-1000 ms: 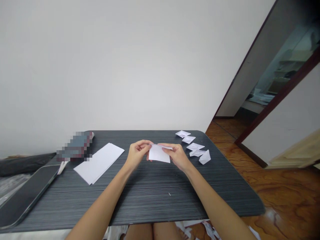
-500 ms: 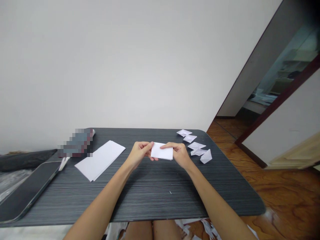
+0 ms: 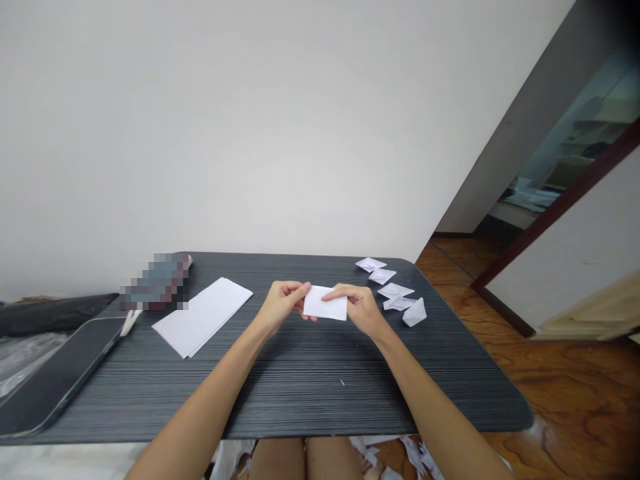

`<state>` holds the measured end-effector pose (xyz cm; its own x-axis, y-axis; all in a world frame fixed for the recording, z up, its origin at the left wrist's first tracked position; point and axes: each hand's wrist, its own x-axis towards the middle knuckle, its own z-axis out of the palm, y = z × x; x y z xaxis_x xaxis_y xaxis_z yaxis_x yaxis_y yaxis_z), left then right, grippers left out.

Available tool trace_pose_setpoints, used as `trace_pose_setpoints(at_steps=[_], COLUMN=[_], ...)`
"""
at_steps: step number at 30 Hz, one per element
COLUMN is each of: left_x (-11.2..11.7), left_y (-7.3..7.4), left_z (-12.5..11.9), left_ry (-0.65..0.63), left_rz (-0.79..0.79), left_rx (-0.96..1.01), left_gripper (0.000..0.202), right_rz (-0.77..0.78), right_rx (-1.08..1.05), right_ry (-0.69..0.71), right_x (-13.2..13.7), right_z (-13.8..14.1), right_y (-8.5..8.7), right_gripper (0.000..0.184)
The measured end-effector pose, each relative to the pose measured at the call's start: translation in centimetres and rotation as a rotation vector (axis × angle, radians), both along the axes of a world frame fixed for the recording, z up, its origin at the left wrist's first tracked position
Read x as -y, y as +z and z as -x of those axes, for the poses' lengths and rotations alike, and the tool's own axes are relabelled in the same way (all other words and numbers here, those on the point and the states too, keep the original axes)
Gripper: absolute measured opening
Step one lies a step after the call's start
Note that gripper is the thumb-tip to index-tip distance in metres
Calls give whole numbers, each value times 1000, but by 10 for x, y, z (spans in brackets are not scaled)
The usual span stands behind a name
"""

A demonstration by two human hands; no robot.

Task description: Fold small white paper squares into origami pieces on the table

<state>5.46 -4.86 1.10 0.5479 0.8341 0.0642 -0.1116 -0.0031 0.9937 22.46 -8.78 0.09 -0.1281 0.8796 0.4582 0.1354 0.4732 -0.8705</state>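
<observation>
A small folded white paper (image 3: pixel 326 304) is held just above the dark striped table (image 3: pixel 300 373), near its middle. My left hand (image 3: pixel 281 305) pinches the paper's left edge between thumb and fingers. My right hand (image 3: pixel 359 308) grips its right side, with the index finger lying along the top edge. Both hands are closed on the paper.
Several small folded white paper shapes (image 3: pixel 395 293) lie at the table's far right. A stack of white sheets (image 3: pixel 203 317) lies to the left, beside a blurred object (image 3: pixel 155 283). A dark phone (image 3: pixel 55 377) rests at the left edge. A wooden floor (image 3: pixel 575 393) and a doorway are to the right.
The paper has been folded down from a larger hanging flap into a flatter, smaller rectangle. Both hands stayed in place on it.
</observation>
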Motion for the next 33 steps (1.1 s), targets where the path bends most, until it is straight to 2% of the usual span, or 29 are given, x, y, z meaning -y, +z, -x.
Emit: trace_pose_setpoints(at_steps=[3, 7, 12, 15, 18, 23, 26, 29, 33], left_x=[-1, 0, 6, 9, 10, 7, 5, 4, 2], left_y=[1, 3, 5, 5, 4, -4, -6, -6, -6], left_z=[0, 3, 4, 3, 2, -1, -2, 1, 4], left_ry=[44, 138, 239, 194, 139, 96, 39, 12, 36], left_rz=[-54, -261, -510, -697, -780, -721, -632, -509, -366], left_rx=[-50, -153, -292, -386, -416, -404, -402, -366, -345], left_gripper=[33, 30, 31, 33, 34, 33, 35, 35, 36], right_rz=[5, 30, 151, 191, 148, -3, -34, 34, 164], right_rx=[15, 20, -177, -43, 147, 298, 340, 314, 222], right_ry=[0, 22, 56, -19, -101, -165, -140, -108, -75], right_x=[0, -1, -3, -4, -4, 0, 2, 0, -4], right_z=[0, -3, -11, -9, -2, 7, 7, 3, -4], right_y=[0, 1, 6, 4, 0, 1, 2, -1, -4], right_gripper=[25, 25, 32, 30, 21, 19, 21, 22, 23])
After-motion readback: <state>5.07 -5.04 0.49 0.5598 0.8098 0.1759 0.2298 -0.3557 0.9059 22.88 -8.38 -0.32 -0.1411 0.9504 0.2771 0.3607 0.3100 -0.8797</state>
